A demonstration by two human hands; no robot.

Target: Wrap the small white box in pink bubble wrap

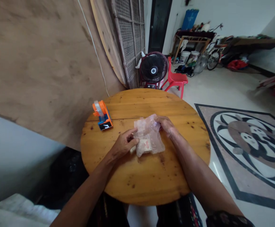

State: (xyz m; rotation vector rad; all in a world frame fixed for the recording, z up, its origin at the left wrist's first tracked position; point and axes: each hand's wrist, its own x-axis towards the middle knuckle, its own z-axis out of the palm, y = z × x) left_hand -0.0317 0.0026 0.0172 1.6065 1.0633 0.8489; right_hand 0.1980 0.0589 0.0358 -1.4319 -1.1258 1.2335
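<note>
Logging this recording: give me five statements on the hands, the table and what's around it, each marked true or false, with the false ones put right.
1. The left hand and right hand are both at the bubble wrap. True.
2. The tape dispenser stands on the right side of the table. False: the tape dispenser stands on the left side of the wooden table.
3. The chair beside the fan is blue. False: the chair beside the fan is red.
4. A red marking shows near the left thumb. True.
5. The tabletop is square. False: it is round.
</note>
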